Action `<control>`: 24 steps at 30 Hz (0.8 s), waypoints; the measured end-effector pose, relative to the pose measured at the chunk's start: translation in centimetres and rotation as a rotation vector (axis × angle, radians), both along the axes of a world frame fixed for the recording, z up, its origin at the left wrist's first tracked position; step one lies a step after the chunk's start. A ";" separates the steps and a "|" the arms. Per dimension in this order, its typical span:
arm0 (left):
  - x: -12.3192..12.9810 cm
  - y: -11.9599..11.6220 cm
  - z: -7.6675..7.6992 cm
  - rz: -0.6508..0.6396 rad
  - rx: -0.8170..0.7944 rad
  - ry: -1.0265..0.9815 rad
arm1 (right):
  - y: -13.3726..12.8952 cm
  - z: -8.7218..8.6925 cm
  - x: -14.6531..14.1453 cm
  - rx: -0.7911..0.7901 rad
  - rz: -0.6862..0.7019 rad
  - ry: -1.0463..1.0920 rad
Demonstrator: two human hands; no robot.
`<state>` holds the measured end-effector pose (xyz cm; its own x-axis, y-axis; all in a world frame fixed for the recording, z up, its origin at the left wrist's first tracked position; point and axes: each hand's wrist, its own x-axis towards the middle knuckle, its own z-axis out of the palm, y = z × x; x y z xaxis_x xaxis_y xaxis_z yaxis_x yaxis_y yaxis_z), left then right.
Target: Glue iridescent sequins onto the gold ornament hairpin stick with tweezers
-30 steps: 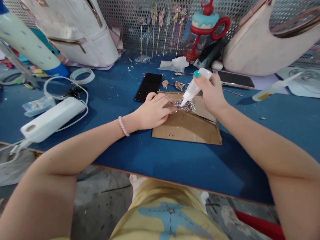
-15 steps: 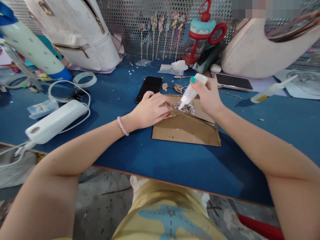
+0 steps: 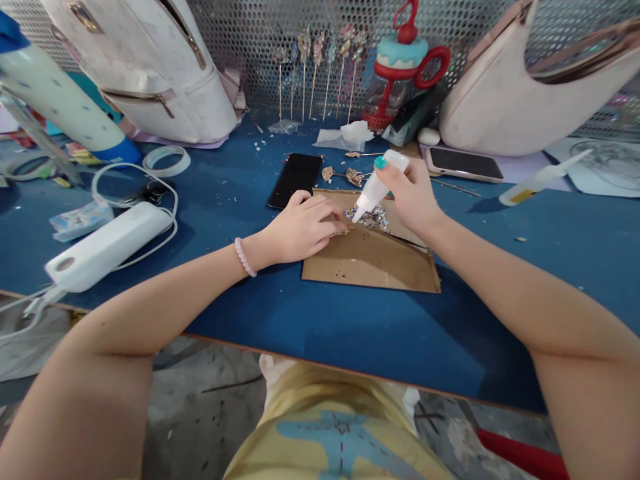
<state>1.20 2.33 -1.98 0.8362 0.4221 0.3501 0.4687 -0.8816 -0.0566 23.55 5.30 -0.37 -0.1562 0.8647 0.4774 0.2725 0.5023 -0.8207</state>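
My right hand [image 3: 415, 200] grips a white squeeze bottle [image 3: 375, 192], a glue bottle by its look, tilted with its nozzle down to the left. The tip hovers close to the fingers of my left hand [image 3: 307, 228]. Those fingers are pinched over a small gold-coloured piece [image 3: 342, 231], mostly hidden beneath them. Both hands are above a folded cardboard sheet [image 3: 370, 267]. On the cardboard, just behind the nozzle, lies a heap of shiny multicoloured bits [image 3: 376, 217].
Behind the cardboard lie a black phone [image 3: 296, 180] and gold leaf-shaped ornaments [image 3: 354, 176]. Several decorated sticks [image 3: 313, 73] stand at the mesh. Right: another phone [image 3: 465, 164] and a slim-tipped bottle [image 3: 530, 189]. Left: a white corded device [image 3: 110, 247] and a tape roll [image 3: 167, 161].
The bottle's nozzle has moved slightly left and down, nearer my left fingers. My left fingers now cover more of the gold-coloured piece, and its red spot no longer shows.
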 end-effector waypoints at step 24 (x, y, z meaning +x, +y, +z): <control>2.4 0.7 2.4 -0.014 -0.553 -0.566 | -1.7 1.0 -1.1 0.092 -0.049 -0.239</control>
<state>3.61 3.08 0.46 0.6000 0.6499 0.4665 0.2845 -0.7183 0.6349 22.49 3.56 0.67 -0.2331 0.8289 0.5085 0.4790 0.5530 -0.6817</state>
